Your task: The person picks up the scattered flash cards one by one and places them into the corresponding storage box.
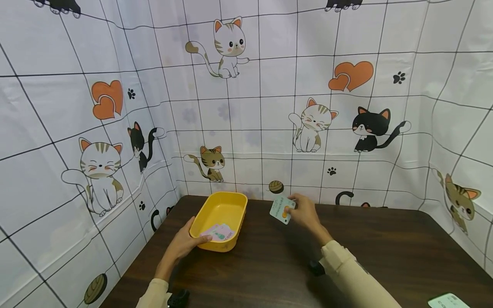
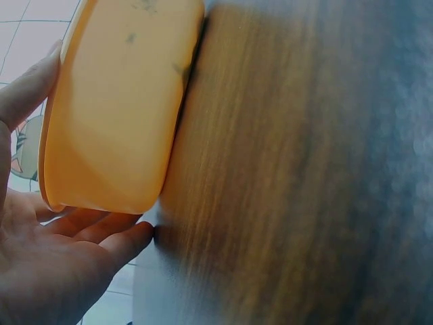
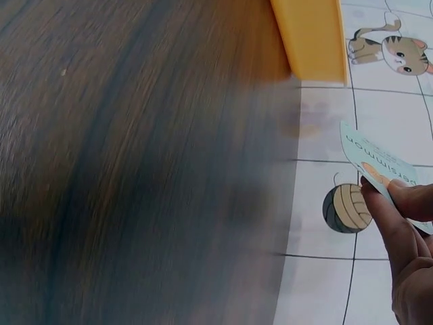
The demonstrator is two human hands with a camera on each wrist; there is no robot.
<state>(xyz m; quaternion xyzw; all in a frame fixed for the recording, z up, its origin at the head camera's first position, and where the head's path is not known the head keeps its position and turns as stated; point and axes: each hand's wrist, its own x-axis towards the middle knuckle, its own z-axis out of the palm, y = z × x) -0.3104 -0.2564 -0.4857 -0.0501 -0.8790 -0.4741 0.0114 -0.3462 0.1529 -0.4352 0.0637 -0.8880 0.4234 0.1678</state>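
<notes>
My left hand (image 1: 183, 240) grips the near left side of a yellow plastic tub (image 1: 221, 245), thumb over the rim and fingers along the outside. In the left wrist view, the fingers of that hand (image 2: 61, 264) lie along the tub's wall (image 2: 115, 122). Pale purple cards (image 1: 219, 231) lie inside at its near end, the top one with a green picture. To the right, my right hand (image 1: 307, 212) pinches a pale green card (image 1: 283, 208) above the table's far part. The right wrist view shows "persimmon" printed on the card (image 3: 375, 161), beside thumb and finger.
A dark brown wooden table (image 1: 269, 265) lies under both hands. Another pale green card (image 1: 448, 301) is at its near right edge, partly cut off. Behind and left hangs a white sheet (image 1: 277, 115) with grid lines and printed cats.
</notes>
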